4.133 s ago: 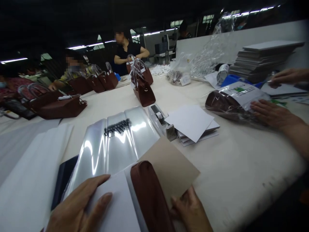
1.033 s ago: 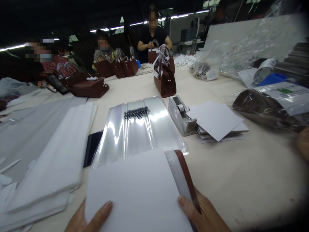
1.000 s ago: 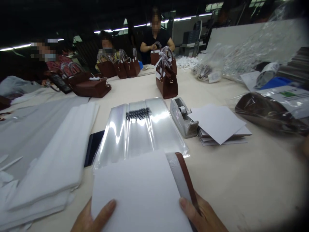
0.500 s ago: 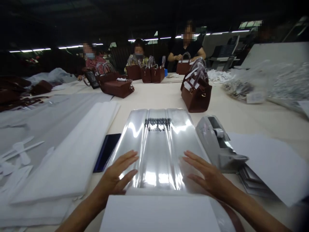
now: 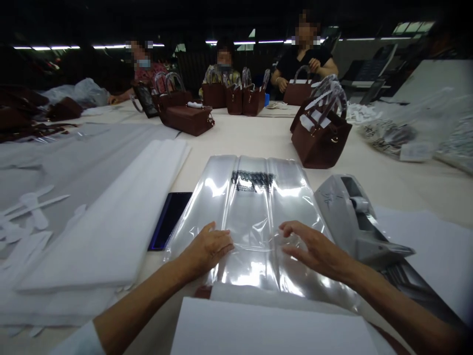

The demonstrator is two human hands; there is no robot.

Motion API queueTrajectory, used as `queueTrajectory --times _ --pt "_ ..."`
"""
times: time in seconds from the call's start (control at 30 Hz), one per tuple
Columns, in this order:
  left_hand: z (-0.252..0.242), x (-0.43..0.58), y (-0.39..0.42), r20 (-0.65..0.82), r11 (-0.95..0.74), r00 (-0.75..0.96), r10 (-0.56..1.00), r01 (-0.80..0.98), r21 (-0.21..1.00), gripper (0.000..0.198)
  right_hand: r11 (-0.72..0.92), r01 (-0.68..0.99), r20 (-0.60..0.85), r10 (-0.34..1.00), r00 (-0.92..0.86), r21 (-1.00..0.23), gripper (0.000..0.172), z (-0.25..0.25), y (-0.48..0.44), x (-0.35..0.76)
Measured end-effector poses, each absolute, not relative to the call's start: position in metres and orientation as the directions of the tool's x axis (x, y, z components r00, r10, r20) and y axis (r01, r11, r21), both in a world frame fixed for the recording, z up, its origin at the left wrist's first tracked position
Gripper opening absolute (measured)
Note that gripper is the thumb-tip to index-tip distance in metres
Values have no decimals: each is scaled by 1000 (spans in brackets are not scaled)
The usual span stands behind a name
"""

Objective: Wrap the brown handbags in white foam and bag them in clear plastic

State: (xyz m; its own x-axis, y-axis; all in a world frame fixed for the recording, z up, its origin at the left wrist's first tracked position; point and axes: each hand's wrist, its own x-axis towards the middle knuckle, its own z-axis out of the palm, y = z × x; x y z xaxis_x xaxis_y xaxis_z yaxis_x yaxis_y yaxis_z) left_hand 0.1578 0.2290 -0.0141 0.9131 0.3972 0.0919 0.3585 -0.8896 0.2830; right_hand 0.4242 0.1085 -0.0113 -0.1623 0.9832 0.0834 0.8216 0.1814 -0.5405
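Pale table (image 5: 240,140): one tape dispenser (image 5: 342,212), one clear-plastic stack (image 5: 249,214); two hands (image 5: 209,246) (image 5: 314,249) over it, right spread loosely, left grip unclear.

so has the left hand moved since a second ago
Yes, forward: a second ago the left hand gripped the white card, well short of the tape dispenser; now it is at the clear plastic, about level with the dispenser's near end.

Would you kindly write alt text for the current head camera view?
The person's left hand and right hand are at clear, shiny plastic on a pale table, with a white sheet nearest the camera. A tape dispenser stands to the right; brown handbags and co-workers are beyond.
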Motion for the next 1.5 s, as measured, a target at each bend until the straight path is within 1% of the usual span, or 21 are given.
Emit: queueTrajectory --times 0.03,0.07,0.1,0.2,0.27,0.33,0.43,0.57,0.67,0.77,0.83,0.9,1.0,1.1,1.17,1.23,1.3,1.37,1.4,1.47,1.5 --pt "-10 162 232 68 -895 914 400 374 245 25 241 840 117 970 -211 -486 41 -10 108 420" --pt "-6 166 236 49 -898 913 404 386 210 27 301 860 151 953 -262 -412 49 -9 107 416" --pt "-2 170 240 39 -900 911 410 397 183 29 345 878 182 937 -300 -332 48 -9 107 414" --pt "8 178 255 51 -909 912 406 397 128 33 363 919 258 913 -317 -152 19 -6 109 414" --pt "14 181 262 54 -927 928 368 362 96 32 345 937 316 897 -309 -61 18 2 112 420" --pt "19 182 264 64 -953 952 299 295 66 31 321 947 357 886 -295 -16 19 15 114 427" --pt "22 183 263 85 -980 976 198 197 31 34 284 958 365 896 -251 -37 21 36 117 434" --pt "22 183 265 52 -975 977 205 200 95 15 255 965 361 907 -218 -57 22 50 118 442" --pt "23 180 273 51 -964 970 238 229 137 22 223 963 268 947 -176 -154 20 46 119 450" --pt "27 179 277 34 -960 969 243 235 150 20 230 946 150 968 -199 -230 21 40 123 454" --pt "32 183 277 12 -958 969 246 241 153 23 228 936 89 973 -211 -270 22 38 128 452" --pt "40 191 273 -9 -952 967 253 251 174 30 184 931 63 983 -174 -314 23 40 136 448" --pt "52 212 266 2 -935 963 270 262 237 34 132 928 105 989 -101 -348 23 46 145 442" --pt "58 236 259 26 -934 959 282 269 233 21 121 942 101 990 -94 -312 26 52 143 438" --pt "58 248 257 56 -936 950 307 290 200 23 138 959 128 986 -109 -249 24 58 135 436" --pt "56 255 255 122 -932 931 343 321 170 26 241 960 255 946 -200 -143 16 66 126 431" --pt "57 260 253 196 -932 913 357 335 139 29 415 910 347 855 -386 -11 16 73 121 422" --pt "62 265 252 254 -938 903 346 330 104 29 546 835 292 790 -540 69 27 75 123 412" --pt "65 268 252 280 -941 899 338 329 81 28 557 827 231 797 -558 75 30 73 126 408" --pt "73 272 253 326 -946 892 311 323 18 24 464 885 130 876 -464 35 28 68 136 404" --pt "77 273 254 347 -949 892 289 315 -19 20 382 924 95 921 -379 -21 28 65 142 404"
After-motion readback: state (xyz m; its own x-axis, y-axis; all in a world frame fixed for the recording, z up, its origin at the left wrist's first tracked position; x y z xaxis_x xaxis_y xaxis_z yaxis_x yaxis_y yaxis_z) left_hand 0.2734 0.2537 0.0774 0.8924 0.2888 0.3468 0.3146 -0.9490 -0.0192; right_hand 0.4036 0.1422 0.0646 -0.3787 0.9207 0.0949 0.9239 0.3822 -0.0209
